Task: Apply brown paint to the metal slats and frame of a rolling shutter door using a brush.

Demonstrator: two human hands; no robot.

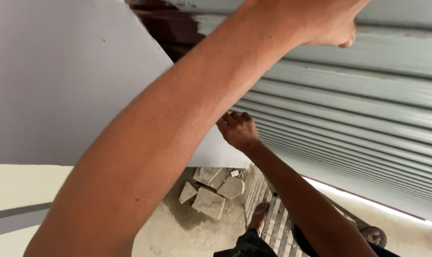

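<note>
the grey ribbed roller shutter (358, 109) fills the right side of the view, its horizontal slats running away below and beyond both sets of fingers, with a patch of dark brown paint (170, 28) on the slats up left of the upper fingers. a pale flat wall panel (59, 81) takes the left side, its edge meeting the shutter just left of the lower fingers. the left hand (315, 21) is raised high at the top of the frame, its long bare forearm crossing the view diagonally from the lower left; the hand is pressed against an upper slat, the fingers curled in toward the palm and mostly hidden over the top edge, so i cannot tell whether they grip anything or only rest on the metal. the right hand (238, 129) sits lower, at the seam where shutter and panel meet, its arm rising from the bottom right; the fingers (235, 116) are bent close together, knuckles up, tips touching the edge of a slat, with nothing visibly held. far beneath the fingers lies a dusty concrete floor (178, 233), with a few broken grey stone blocks (208, 200) below the right hand, a strip of striped tiling (268, 209) beside them, and a sandalled foot (259, 215) standing on that strip.
</note>
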